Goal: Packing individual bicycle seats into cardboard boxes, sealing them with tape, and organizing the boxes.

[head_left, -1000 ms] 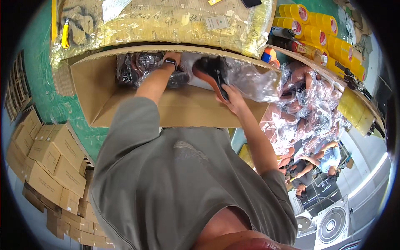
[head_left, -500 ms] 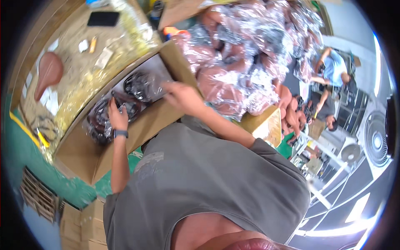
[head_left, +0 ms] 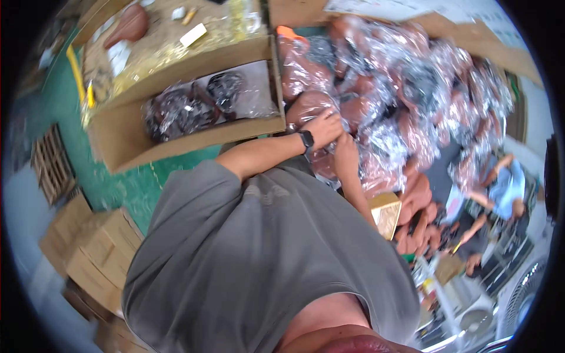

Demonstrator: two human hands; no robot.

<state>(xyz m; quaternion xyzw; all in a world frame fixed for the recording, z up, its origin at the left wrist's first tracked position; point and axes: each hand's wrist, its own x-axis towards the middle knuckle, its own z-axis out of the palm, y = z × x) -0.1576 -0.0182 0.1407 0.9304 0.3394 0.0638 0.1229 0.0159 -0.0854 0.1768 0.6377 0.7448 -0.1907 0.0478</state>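
Both hands have left the cardboard box, which sat under them 1 second ago and now lies in the upper left of the frame with a few dark wrapped items inside. The left hand, with a black watch on its wrist, is curled down onto a brown item in clear plastic at the near edge of the pile of wrapped brown items in the upper centre; whether it grips or only presses, I cannot tell. The right hand lies just below it, touching the same edge of the pile, its fingers hidden. Half a second ago the left hand was at the box and only the right reached the pile.
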